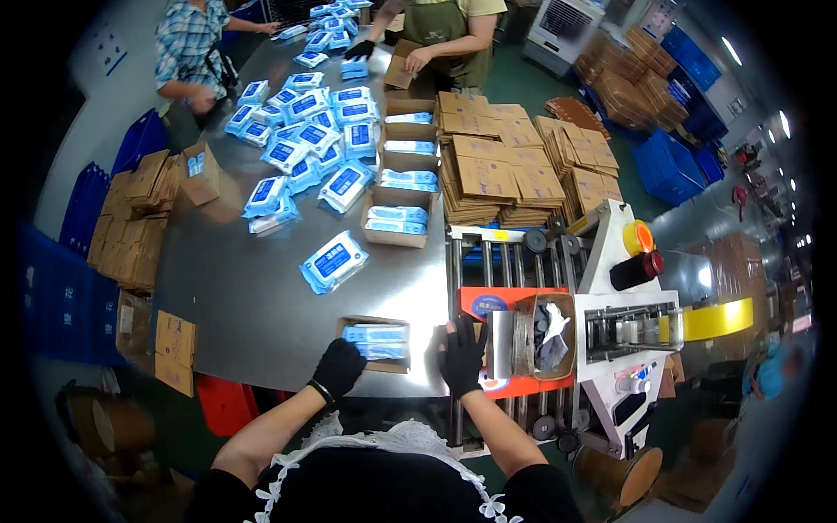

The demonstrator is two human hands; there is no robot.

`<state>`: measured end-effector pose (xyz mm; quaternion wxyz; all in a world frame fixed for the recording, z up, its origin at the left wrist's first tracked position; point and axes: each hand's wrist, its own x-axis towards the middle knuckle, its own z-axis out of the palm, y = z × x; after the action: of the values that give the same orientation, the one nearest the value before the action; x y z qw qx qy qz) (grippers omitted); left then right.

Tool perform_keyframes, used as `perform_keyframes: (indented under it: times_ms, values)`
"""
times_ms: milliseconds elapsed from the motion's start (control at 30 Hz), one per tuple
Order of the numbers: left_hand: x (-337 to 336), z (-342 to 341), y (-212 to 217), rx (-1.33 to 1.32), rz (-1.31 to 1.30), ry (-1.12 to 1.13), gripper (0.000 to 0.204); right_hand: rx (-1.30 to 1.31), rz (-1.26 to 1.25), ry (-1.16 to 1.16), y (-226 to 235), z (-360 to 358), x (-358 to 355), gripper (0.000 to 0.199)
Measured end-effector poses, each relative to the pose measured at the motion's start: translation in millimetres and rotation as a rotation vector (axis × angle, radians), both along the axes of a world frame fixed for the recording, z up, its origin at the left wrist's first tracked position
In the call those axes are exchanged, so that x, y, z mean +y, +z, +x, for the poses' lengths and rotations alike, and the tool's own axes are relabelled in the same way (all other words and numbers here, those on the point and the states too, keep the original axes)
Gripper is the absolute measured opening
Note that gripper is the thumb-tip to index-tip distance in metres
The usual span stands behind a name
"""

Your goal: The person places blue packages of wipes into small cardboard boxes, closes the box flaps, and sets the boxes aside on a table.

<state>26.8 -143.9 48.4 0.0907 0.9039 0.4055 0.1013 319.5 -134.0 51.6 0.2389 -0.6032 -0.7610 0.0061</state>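
Note:
An open cardboard box (384,366) with blue-and-white packs of wipes (375,340) inside sits at the near edge of the metal table. My left hand (338,368), in a black glove, is closed at the box's left wall, with its fingertips at the packs. To the right of the box, my right hand (462,356), also black-gloved, has its fingers apart and holds nothing. It is at the table's right edge, beside the orange-red plate (514,383) of a roller machine. Farther up lies a single loose pack of wipes (335,261).
Filled boxes (397,231) stand in a row along the table's right edge, left of stacked flat cartons (506,170). Loose packs (305,135) are heaped farther back. A taping machine (623,322) with yellow tape stands right. Two people (449,39) work at the far end.

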Motion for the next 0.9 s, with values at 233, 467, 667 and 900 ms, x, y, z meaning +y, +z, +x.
perform_keyframes:
  times_ms: [233, 467, 667, 900]
  values:
    - [14.3, -0.7, 31.4, -0.076, -0.206, 0.170, 0.041, 0.396, -0.551, 0.408, 34.7, -60.5, -2.8, 0.058]
    - [55.0, -0.1, -23.2, -0.348, -0.441, -0.016, 0.038, 0.460, -0.815, 0.506, -37.0, -72.2, 50.5, 0.027]
    - [35.6, -3.5, -95.8, -1.032, -1.028, 0.913, 0.063, 0.188, -0.174, 0.305, 29.5, -140.8, 73.7, 0.027]
    - [95.3, -41.5, -123.8, -0.054, -0.619, 0.076, 0.059, 0.073, -0.219, 0.086, -18.2, -147.7, 2.4, 0.064]
